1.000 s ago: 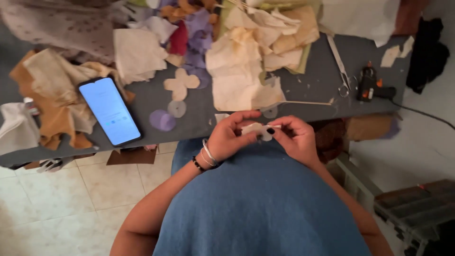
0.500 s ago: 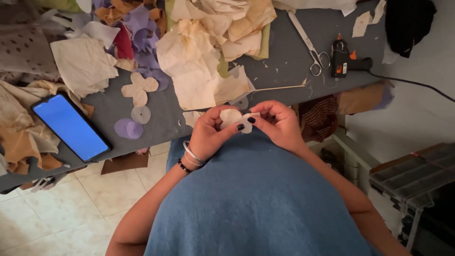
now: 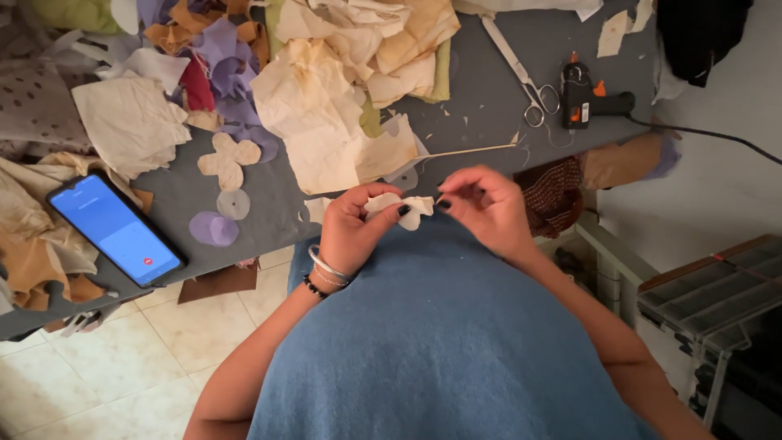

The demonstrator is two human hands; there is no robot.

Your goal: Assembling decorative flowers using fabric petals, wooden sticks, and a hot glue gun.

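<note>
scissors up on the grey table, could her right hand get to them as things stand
Probably yes. The scissors lie in the open on the grey table, with only bare surface and a thin stick between them and the right hand. That hand is pinching a cream fabric piece, though.

floor: pale tiles | table: grey | wall: perhaps white

A lit phone lies at the left of the grey desk, cream fabric scraps are heaped in the middle, and scissors sit just beside a black glue gun on the right.
</note>
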